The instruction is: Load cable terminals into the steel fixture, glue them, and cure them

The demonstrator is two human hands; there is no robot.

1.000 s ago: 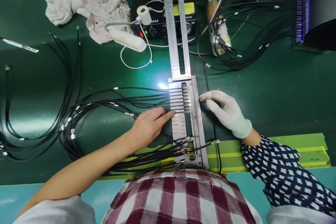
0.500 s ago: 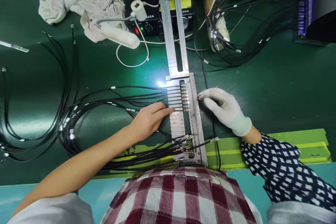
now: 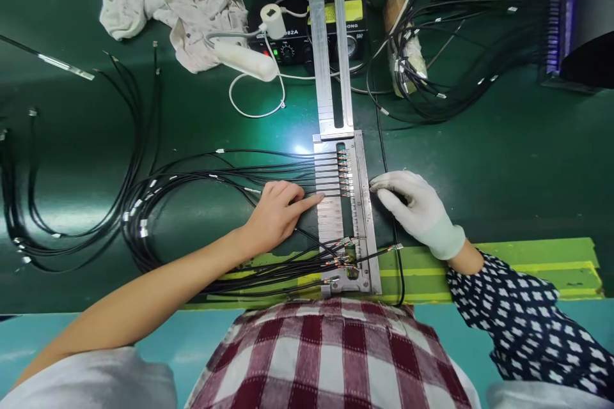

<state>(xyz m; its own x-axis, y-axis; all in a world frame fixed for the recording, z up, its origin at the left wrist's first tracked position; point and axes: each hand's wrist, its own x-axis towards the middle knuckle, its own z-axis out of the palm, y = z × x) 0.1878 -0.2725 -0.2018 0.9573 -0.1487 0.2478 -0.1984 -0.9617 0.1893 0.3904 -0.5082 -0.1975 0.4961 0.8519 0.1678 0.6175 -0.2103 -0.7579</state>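
Guessing you're seating wires (image 3: 330,170) in the metal holder (image 3: 330,223); right grip (image 3: 417,208) narrow, left grip (image 3: 275,217) can't tell. Next wire needs careful lining-up.

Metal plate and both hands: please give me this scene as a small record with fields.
left hand: bare, index finger over the metal plate
right hand: gloved, at the plate's right edge; contact unclear
upper cables: side by side across the plate
lower cables: loose bunch across the plate's near end
behind: black box, green light lit; white cloth to its left
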